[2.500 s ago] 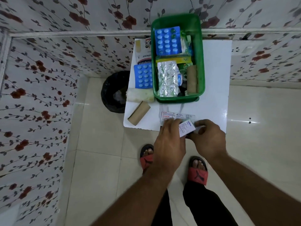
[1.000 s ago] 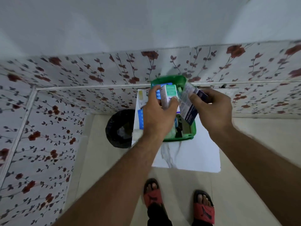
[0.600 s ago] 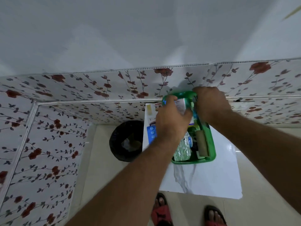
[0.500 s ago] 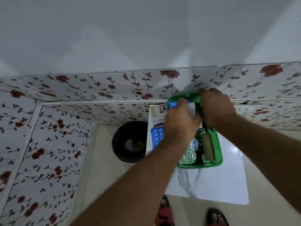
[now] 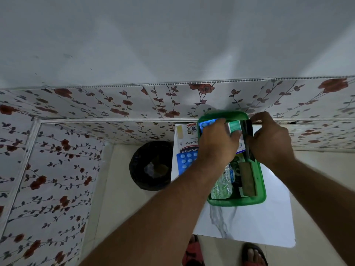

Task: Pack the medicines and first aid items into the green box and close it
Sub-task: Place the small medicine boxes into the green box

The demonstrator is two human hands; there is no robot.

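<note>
The green box stands open on a small white table. Inside it lie a silver foil blister strip, a brown bandage roll and a blue pill strip at the far end. My left hand is over the far half of the box, pressing a small teal-and-white medicine carton down. My right hand grips a dark flat pack standing along the box's right wall.
On the table left of the box lie a plaster packet and another blue pill strip. A black waste bin stands on the floor to the left. Flower-patterned wall panels run behind and on the left. My sandalled feet show below.
Both hands lifted cartons from the table's near edge and carried them to the far end of the box, where they now push them in. The camera has tilted upward.
</note>
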